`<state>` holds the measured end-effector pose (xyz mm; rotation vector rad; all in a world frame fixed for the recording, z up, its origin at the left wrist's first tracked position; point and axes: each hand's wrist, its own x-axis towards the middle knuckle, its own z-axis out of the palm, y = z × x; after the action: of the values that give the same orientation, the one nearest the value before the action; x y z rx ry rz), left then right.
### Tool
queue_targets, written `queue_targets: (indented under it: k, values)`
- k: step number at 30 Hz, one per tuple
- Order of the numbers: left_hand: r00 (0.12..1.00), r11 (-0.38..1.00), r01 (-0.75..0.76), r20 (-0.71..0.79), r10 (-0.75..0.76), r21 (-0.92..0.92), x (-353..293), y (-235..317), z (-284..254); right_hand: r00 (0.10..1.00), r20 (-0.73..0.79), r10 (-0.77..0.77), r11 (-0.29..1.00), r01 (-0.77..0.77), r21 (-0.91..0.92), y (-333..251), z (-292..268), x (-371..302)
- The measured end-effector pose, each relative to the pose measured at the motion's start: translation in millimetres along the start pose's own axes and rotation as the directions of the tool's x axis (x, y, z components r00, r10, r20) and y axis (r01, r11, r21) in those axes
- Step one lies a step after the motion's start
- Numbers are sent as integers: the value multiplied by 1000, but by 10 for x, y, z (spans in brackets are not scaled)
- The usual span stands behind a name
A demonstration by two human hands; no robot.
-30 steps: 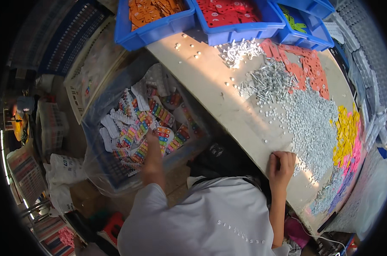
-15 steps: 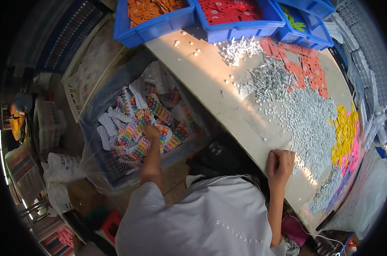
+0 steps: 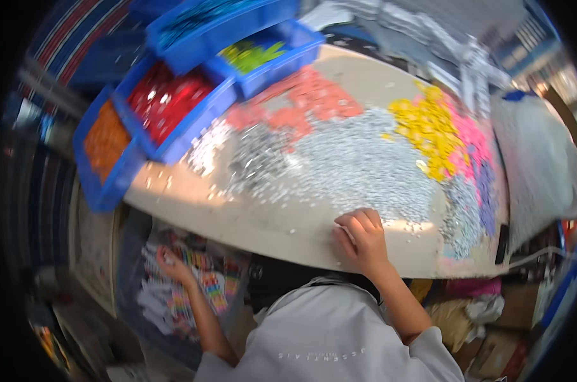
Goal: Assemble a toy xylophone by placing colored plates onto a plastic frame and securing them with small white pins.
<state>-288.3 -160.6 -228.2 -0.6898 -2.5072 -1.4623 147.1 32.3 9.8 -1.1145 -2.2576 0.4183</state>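
Over the crate at the lower left is my left hand point(image 3: 175, 266), blurred, its fingers loosely bent and apart with nothing clearly seen in them. Below it, the crate holds many strips with rows of colourful pieces point(image 3: 202, 260) and white strips point(image 3: 154, 312). My right hand point(image 3: 365, 240) is at the table's near edge, fingers bent and thumb apart, with no object visible in it. Just beyond it spreads a wide heap of small silvery-white pieces point(image 3: 371, 165). Longer shiny metal pins point(image 3: 258, 156) lie to the left of that heap.
Blue bins hold orange point(image 3: 105, 143), red point(image 3: 167, 102), green point(image 3: 253, 57) and blue pieces point(image 3: 205, 20). Coral point(image 3: 307, 95), yellow point(image 3: 428, 134), pink point(image 3: 471, 143) and purple pieces point(image 3: 485, 197) lie on the table point(image 3: 269, 232). A translucent bag point(image 3: 533, 165) stands at the right.
The view has swung toward the table. My left hand has drawn back from among the strips in the crate. On the table, my right hand has loosened, its thumb now apart from the fingers.
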Motion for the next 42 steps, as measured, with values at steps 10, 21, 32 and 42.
queue_targets:
  k: [10, 21, 32, 42]
  values:
    - [468, 575, -575, 342, 815, -582, -889, 2945, 342, 944, -313, 101, 943, -191, -272, 1215, -881, 330]
    - [400, 681, -532, 560, 726, -503, -1095, 3278, 490, 740, -608, 287, 765, -559, -319, 4014, -1822, 1295]
    - [489, 734, -526, 554, 674, -429, -1140, 3322, 538, 460, -539, 705, 512, -857, -61, 4354, -1611, 2037]
    - [471, 702, -544, 525, 708, -459, -1159, 3255, 576, 738, -510, 441, 897, -376, 232, 3499, -1301, 2171]
